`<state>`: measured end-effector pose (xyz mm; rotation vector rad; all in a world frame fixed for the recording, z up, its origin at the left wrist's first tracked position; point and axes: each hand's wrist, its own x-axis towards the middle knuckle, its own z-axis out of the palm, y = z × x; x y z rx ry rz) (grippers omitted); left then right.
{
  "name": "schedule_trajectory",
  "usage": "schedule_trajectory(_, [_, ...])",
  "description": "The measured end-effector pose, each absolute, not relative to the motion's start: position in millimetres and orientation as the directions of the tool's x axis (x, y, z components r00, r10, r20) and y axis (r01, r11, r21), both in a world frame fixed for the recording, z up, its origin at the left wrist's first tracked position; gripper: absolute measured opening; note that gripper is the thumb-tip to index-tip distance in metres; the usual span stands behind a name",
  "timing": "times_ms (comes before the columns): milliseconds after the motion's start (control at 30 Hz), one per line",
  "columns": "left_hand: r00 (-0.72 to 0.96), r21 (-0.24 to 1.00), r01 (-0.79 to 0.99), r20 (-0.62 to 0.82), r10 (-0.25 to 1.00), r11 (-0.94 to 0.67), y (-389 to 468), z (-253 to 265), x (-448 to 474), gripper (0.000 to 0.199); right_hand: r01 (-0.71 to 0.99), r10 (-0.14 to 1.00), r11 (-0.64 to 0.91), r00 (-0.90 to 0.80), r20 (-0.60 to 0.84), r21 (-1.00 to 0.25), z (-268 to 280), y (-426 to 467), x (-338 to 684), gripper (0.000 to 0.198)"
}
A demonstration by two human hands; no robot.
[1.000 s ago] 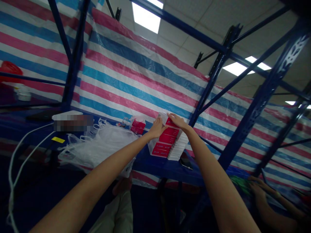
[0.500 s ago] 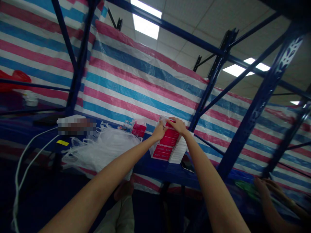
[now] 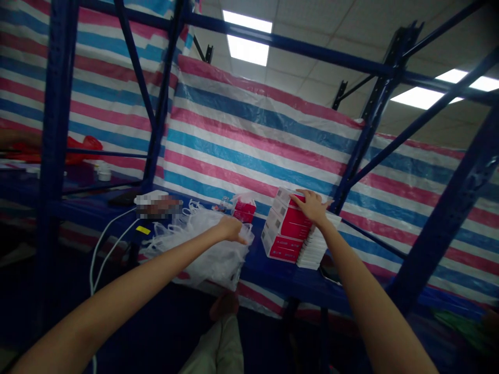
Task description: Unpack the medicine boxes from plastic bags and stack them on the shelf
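My right hand (image 3: 312,205) lies over the top of a stack of red-and-white boxes (image 3: 287,221), fingers spread across the upper box. Beside the stack, partly under my right wrist, stands a column of thin white packs (image 3: 312,250). My left hand (image 3: 231,229) is at the right end of a heap of thin white bags (image 3: 210,254) with looped handles. Its fingers are curled down; what they hold, if anything, is hidden. Just behind that hand sits a smaller red box (image 3: 244,209) with clear plastic on top.
A dark phone (image 3: 330,275) lies right of the packs on the blue shelf (image 3: 273,278). Blue rack posts (image 3: 58,114) frame the space. White cables (image 3: 95,259) hang at the left, near a yellow label (image 3: 143,229). A striped sheet (image 3: 249,140) covers the back.
My left hand has left the boxes and moved left to the bags. My right hand stays on top of the boxes. The view has shifted left.
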<state>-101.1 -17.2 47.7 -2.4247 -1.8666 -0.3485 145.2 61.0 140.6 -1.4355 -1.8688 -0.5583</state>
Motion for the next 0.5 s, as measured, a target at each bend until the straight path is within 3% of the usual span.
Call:
schedule_trajectory(100, [0.292,0.126,0.933,0.285,0.913,-0.338,-10.6,43.8,-104.9,0.014,0.958,0.439,0.282,-0.08,0.895,-0.053,131.7,41.6,134.1,0.043])
schedule_trajectory(167, [0.279,0.218,0.903,0.356,0.892,-0.369,-3.5,47.0,-109.7,0.009,0.958,0.309,0.284,-0.053,0.95,-0.039,122.3,21.9,125.1,0.036])
schedule_trajectory(233, [0.244,0.39,0.823,0.414,0.877,-0.413,3.3,55.9,-118.5,0.011,0.954,0.265,0.299,-0.056,0.963,-0.027,109.0,1.4,116.0,0.029])
schedule_trajectory(300, [0.211,0.625,0.634,0.427,0.879,-0.455,6.5,68.6,-130.5,0.015,0.941,0.308,0.339,-0.082,0.948,-0.028,92.5,-14.6,106.4,0.023])
schedule_trajectory(367, [0.218,0.819,0.336,0.412,0.885,-0.465,3.8,81.9,-142.8,0.017,0.91,0.418,0.404,-0.097,0.903,-0.089,74.9,-22.2,94.8,0.021])
schedule_trajectory(500, [0.318,0.933,-0.176,0.356,0.879,-0.314,-16.1,98.1,-157.3,0.017,0.721,0.639,0.577,-0.108,0.761,-0.383,46.8,-14.2,61.8,0.029])
